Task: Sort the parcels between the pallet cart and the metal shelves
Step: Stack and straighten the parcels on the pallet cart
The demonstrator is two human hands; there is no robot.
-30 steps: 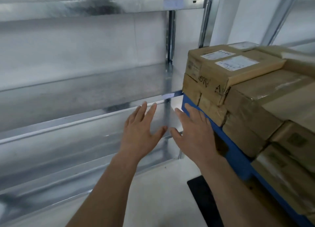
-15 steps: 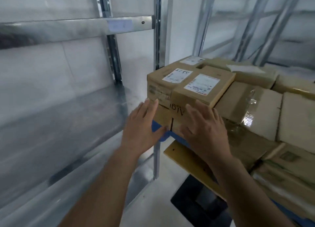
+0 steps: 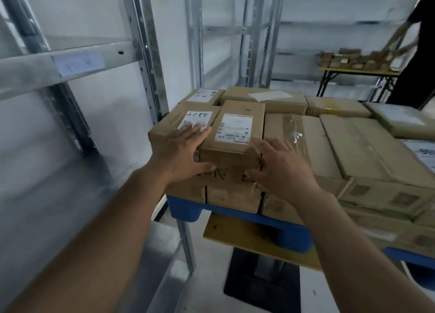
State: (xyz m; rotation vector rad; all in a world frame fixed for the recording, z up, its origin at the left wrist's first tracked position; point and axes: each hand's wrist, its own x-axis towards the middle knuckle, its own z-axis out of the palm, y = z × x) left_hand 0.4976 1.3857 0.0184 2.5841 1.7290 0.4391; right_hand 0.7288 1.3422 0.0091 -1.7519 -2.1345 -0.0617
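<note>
A second ago both hands were raised, palms out, in front of the bare galvanised metal shelves (image 3: pixel 70 65), with the stacked parcels off to the right; now the view has swung round and the hands have arrived on the load itself. The left hand (image 3: pixel 182 151) lies flat on the top of a brown cardboard parcel with a handwritten white label (image 3: pixel 181 122), its fingers straight and spread, thumb reaching along the near face of the neighbouring box. The right hand (image 3: pixel 281 165) is at the near right corner of the narrow brown cardboard parcel with the printed barcode label (image 3: pixel 233 134), fingers apart and only lightly bent; whether they are pressing the cardboard or just short of it is hard to tell through the motion blur. Neither hand has closed round anything. That barcode-labelled parcel sits on the top layer at the near left corner of the load, between the two hands, on the blue plastic pallet cart (image 3: pixel 186 209), which stands just beside the shelf upright. The change reads as a turn from the shelving to picking: the hands look to be bracketing this box for a two-handed lift, with the grip not yet made. The other tan cardboard parcels (image 3: pixel 353 143) fill the rest of the pallet, so most of the sorting appears to remain.
</note>
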